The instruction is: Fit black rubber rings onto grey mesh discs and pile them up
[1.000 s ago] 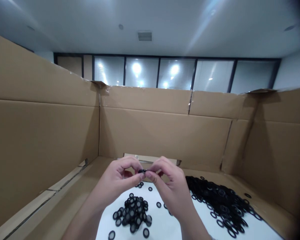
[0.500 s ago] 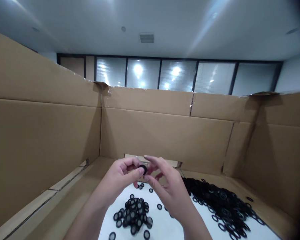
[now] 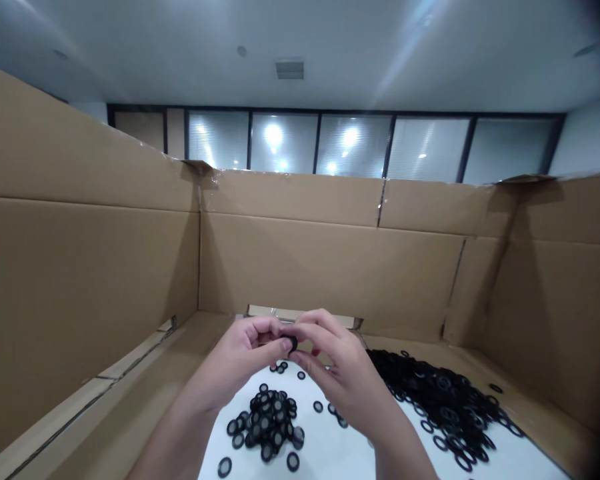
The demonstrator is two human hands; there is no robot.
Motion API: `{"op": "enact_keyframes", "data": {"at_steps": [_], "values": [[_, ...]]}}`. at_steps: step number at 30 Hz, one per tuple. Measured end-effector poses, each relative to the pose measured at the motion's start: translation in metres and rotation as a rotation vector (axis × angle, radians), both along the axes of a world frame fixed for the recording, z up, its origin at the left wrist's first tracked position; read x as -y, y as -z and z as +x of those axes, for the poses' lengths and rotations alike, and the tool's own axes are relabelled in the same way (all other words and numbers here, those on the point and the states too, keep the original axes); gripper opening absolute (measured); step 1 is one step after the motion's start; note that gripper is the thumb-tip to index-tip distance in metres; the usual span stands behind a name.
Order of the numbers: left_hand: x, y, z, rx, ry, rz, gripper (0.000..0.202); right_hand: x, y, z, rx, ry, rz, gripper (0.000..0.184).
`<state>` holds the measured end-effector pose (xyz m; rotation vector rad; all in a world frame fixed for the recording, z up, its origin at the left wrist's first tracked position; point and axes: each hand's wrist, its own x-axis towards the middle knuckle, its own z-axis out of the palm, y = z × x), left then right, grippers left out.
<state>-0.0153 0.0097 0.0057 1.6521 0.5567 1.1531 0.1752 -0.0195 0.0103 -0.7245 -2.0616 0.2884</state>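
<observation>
A small black rubber ring (image 3: 292, 343) is pinched at fingertip height between my left hand (image 3: 243, 357) and my right hand (image 3: 337, 373). Its face is mostly hidden by my fingers. Below my hands, a heap of similar rings with grey centres (image 3: 270, 423) lies on a white sheet (image 3: 330, 453), with several loose ones scattered around it. A far larger black mass of rings (image 3: 435, 397) spreads to the right of my right hand.
Tall cardboard walls (image 3: 330, 273) surround the work area on the left, back and right, with folded flaps along the floor. A gap shows in the back wall's lower edge. Beyond the walls stand frosted office windows (image 3: 350, 143).
My right fingers have closed in from their spread position onto the ring. The ring has stayed between my hands, and the heaps look unchanged.
</observation>
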Motion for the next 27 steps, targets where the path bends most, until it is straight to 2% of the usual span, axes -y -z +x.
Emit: {"op": "enact_keyframes", "data": {"at_steps": [10, 15, 20, 24, 27], "values": [[-0.001, 0.006, 0.004, 0.018, 0.008, -0.044, 0.023, 0.002, -0.002, 0.005, -0.029, 0.057, 0.037, 0.018], [0.004, 0.000, 0.005, -0.015, -0.087, -0.015, 0.021, -0.002, -0.001, 0.006, -0.012, 0.135, -0.002, 0.010], [0.006, -0.001, 0.004, -0.126, -0.170, 0.090, 0.025, -0.010, 0.005, 0.002, 0.003, 0.171, 0.024, 0.036], [0.008, 0.004, 0.007, -0.167, -0.198, 0.264, 0.038, -0.013, 0.009, -0.005, -0.101, 0.118, 0.068, 0.040], [0.010, 0.009, 0.014, -0.157, -0.223, 0.300, 0.043, -0.016, 0.013, -0.015, -0.228, 0.111, 0.081, 0.040]]}}
